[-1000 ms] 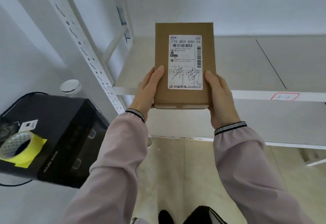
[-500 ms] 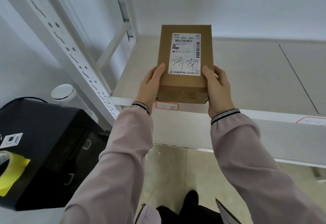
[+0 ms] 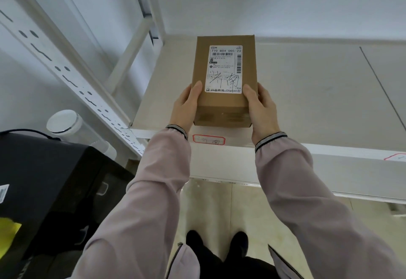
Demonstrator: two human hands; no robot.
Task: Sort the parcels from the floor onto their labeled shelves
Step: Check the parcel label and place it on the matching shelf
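A brown cardboard parcel (image 3: 224, 107) with a white shipping label and handwritten characters on top lies lengthwise over the left part of the grey shelf (image 3: 307, 94). Its near end sits just above the shelf's front edge. My left hand (image 3: 185, 107) grips its left side and my right hand (image 3: 261, 109) grips its right side, thumbs on top. A red-bordered shelf label (image 3: 208, 139) with handwritten characters is stuck on the front lip directly below the parcel. Whether the parcel rests on the shelf or hovers slightly above it, I cannot tell.
A white perforated upright (image 3: 72, 76) of the rack slants at the left. Below it stand a black box-like machine (image 3: 44, 191) and a clear jar with a white lid (image 3: 63, 122). A second red-bordered label (image 3: 395, 156) sits at the right edge. A lower shelf and tiled floor lie beneath.
Both hands have carried the parcel forward and down from in front of the shelf edge onto the left part of the shelf, above the red-bordered label.
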